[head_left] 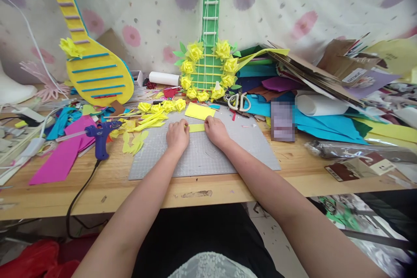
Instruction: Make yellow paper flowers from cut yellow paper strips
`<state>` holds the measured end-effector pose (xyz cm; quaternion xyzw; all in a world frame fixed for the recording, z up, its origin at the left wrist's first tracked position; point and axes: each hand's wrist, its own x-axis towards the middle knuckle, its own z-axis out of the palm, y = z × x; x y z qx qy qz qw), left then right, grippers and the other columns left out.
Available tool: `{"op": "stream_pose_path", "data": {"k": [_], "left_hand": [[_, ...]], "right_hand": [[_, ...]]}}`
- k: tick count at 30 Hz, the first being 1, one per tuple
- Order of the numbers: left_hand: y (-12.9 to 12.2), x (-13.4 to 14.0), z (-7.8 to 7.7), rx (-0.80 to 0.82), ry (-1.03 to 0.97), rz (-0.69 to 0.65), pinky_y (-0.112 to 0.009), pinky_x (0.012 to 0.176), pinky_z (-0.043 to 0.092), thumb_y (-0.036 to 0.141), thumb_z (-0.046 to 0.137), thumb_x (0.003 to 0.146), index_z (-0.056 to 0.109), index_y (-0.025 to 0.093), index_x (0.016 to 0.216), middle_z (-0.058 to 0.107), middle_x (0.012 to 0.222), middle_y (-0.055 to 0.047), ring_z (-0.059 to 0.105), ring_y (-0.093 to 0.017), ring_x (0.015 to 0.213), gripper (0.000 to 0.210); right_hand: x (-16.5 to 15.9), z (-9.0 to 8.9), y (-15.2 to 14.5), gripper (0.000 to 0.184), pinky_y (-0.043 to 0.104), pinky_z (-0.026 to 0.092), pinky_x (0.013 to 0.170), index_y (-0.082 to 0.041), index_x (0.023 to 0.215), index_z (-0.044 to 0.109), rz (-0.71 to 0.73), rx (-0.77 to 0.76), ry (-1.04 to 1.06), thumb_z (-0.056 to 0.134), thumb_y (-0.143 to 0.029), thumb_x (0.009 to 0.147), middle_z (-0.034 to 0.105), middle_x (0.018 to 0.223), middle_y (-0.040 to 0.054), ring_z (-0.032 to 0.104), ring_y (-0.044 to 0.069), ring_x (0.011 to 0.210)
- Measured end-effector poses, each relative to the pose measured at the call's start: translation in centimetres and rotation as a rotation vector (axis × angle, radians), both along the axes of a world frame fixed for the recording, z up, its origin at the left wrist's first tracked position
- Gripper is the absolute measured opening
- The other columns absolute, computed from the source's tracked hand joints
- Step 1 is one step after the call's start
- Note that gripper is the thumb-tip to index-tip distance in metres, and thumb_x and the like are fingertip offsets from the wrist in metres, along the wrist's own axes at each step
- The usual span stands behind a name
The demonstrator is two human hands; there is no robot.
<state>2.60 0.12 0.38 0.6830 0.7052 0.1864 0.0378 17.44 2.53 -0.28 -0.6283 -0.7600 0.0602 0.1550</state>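
Between my two hands a narrow strip of yellow paper (pixel 196 128) lies level over the grey cutting mat (pixel 208 160). My left hand (pixel 177 135) pinches its left end, and my right hand (pixel 216 131) has its fingers closed on the right end. Just beyond the strip rests a wider yellow paper piece (pixel 199 111). Finished yellow paper flowers (pixel 168 106) sit in a row behind my left hand. Cut yellow petals (pixel 134 142) lie at the mat's left edge. White-handled scissors (pixel 239 102) are behind my right hand.
A blue glue gun (pixel 101 139) stands at left, its cord hanging over the table edge. A green paper guitar (pixel 211 21) ringed with flowers and a yellow paper instrument (pixel 97 69) lean at the back. Stacked coloured paper (pixel 325 126) and cardboard crowd the right.
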Motion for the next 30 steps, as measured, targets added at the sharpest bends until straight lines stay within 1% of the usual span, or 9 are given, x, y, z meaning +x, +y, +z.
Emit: {"op": "stream_pose_path", "data": {"k": [6,9,12,14,17,19,24,27,30], "left_hand": [[-0.2,0.3,0.1,-0.002,0.062,0.01,-0.033,0.072,0.039,0.028,0.038,0.084,0.057,0.025,0.091,0.058,0.09,-0.007,0.045,-0.025,0.096,0.021],[-0.2,0.6,0.3,0.006,0.073,0.021,-0.035,0.078,0.038,0.032,0.037,0.084,0.058,0.025,0.091,0.056,0.093,-0.009,0.043,-0.026,0.099,0.023],[-0.3,0.9,0.4,0.042,0.086,0.039,-0.037,0.085,0.036,0.043,0.042,0.081,0.059,0.023,0.089,0.054,0.095,-0.01,0.042,-0.026,0.101,0.027],[-0.2,1.1,0.4,0.066,0.089,0.042,-0.037,0.087,0.034,0.049,0.046,0.077,0.06,0.022,0.088,0.052,0.095,-0.01,0.042,-0.027,0.101,0.032],[-0.2,1.2,0.3,0.081,0.076,0.041,-0.038,0.089,0.033,0.053,0.049,0.073,0.059,0.022,0.087,0.051,0.095,-0.01,0.041,-0.028,0.102,0.036],[-0.2,1.2,0.3,0.075,0.067,0.04,-0.039,0.089,0.032,0.054,0.05,0.072,0.059,0.022,0.086,0.05,0.095,-0.01,0.041,-0.028,0.103,0.036],[-0.4,1.1,0.5,0.028,0.049,0.06,-0.038,0.091,0.031,0.052,0.053,0.07,0.057,0.022,0.09,0.05,0.099,-0.01,0.04,-0.027,0.105,0.036],[-0.5,1.0,0.4,0.019,0.036,0.068,-0.038,0.091,0.03,0.052,0.053,0.071,0.057,0.023,0.091,0.049,0.1,-0.01,0.04,-0.027,0.105,0.036],[-0.4,1.0,0.2,0.035,0.025,0.068,-0.039,0.091,0.03,0.052,0.054,0.07,0.057,0.022,0.089,0.05,0.099,-0.01,0.041,-0.027,0.104,0.036]], "right_hand": [[-0.4,0.0,0.0,0.022,0.029,0.037,0.074,-0.015,0.098,0.051,-0.032,0.015,-0.058,0.032,-0.02,0.088,0.06,0.096,0.0108,0.052,0.021,0.09],[-0.5,0.0,-0.1,0.023,0.03,0.037,0.076,-0.015,0.098,0.052,-0.042,0.017,-0.075,0.031,-0.02,0.088,0.059,0.097,0.0121,0.052,0.022,0.09],[-0.7,0.0,-0.3,0.024,0.031,0.036,0.078,-0.014,0.097,0.052,-0.059,0.024,-0.081,0.031,-0.021,0.088,0.059,0.097,0.0125,0.051,0.022,0.091],[-0.8,0.1,-0.6,0.025,0.032,0.036,0.08,-0.013,0.097,0.053,-0.066,0.042,-0.078,0.034,-0.027,0.087,0.059,0.096,0.0126,0.05,0.023,0.092],[-1.2,0.3,-1.2,0.033,0.034,0.036,0.083,-0.01,0.097,0.052,-0.055,0.082,-0.085,0.041,-0.038,0.083,0.057,0.097,0.0142,0.048,0.025,0.094],[-1.3,0.4,-1.6,0.037,0.035,0.036,0.083,-0.009,0.098,0.052,-0.046,0.088,-0.099,0.043,-0.04,0.082,0.056,0.099,0.0153,0.046,0.026,0.096],[-0.5,0.5,-1.7,0.026,0.033,0.037,0.08,-0.011,0.102,0.05,-0.057,0.031,-0.098,0.042,-0.021,0.079,0.053,0.102,0.0142,0.046,0.025,0.096],[0.7,0.7,-1.5,0.028,0.033,0.037,0.077,-0.012,0.104,0.049,-0.107,-0.014,-0.068,0.041,-0.014,0.077,0.052,0.103,0.0139,0.047,0.024,0.094],[1.0,0.7,-1.4,0.03,0.032,0.037,0.079,-0.013,0.105,0.049,-0.098,0.031,-0.011,0.038,-0.011,0.077,0.051,0.102,0.0127,0.046,0.023,0.095]]}}
